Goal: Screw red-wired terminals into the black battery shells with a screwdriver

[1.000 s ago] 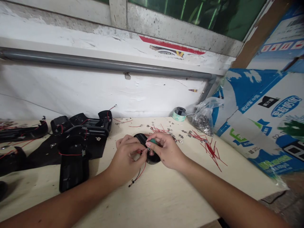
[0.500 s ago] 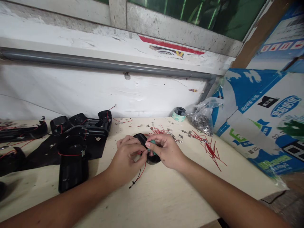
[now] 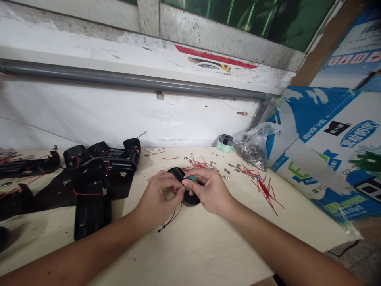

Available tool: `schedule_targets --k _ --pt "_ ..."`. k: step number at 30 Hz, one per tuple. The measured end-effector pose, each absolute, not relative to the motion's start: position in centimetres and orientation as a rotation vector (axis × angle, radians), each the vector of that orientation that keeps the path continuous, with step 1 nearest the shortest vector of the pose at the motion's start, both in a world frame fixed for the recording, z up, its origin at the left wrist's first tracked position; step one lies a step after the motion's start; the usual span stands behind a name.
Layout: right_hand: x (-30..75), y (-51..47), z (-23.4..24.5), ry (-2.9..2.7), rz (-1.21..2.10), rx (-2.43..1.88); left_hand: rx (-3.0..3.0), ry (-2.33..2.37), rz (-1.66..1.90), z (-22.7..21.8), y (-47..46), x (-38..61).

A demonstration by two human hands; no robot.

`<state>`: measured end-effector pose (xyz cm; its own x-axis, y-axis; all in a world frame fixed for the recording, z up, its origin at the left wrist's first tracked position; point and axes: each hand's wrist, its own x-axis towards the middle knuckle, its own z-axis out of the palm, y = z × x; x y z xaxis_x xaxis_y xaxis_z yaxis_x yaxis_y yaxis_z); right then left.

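Pale wooden workbench (image 3: 226,242) beneath a white wall (image 3: 119,119): the left hand (image 3: 157,194) pinches a red wire (image 3: 176,215) against a black round casing (image 3: 176,172), the right hand (image 3: 210,190) grasping its other side.

This is a small electronics workshop: a bare wooden table (image 3: 190,254) carries red wires (image 3: 264,190), metal terminals (image 3: 228,171), black battery holders (image 3: 107,157) and a parts bag (image 3: 253,153), beside cartons (image 3: 327,159) and a scuffed wall (image 3: 119,119).

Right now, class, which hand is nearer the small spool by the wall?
The right hand is nearer, sitting on the bench in front of the small spool and a little to its left. The left hand is farther left.
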<state>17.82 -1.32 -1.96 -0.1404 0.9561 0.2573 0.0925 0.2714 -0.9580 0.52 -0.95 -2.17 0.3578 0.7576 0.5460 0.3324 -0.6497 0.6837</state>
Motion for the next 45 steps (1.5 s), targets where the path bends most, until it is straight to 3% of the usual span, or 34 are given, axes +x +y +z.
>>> schedule_targets --k 18,23,34,45 --pt "18.0 -0.9 -1.7 -1.467 1.102 -0.917 2.044 0.92 1.274 -2.3 -0.6 0.6" --pt "18.4 -0.7 -1.7 -1.478 0.949 -0.903 1.997 1.011 1.334 -2.5 -0.5 0.6" --pt "18.3 -0.8 -1.6 -1.544 1.105 -0.886 2.214 1.188 1.34 -2.2 -1.0 0.6" --pt "18.5 -1.3 -1.6 -1.71 1.03 -0.963 2.305 1.24 1.32 -2.1 -1.4 0.6"
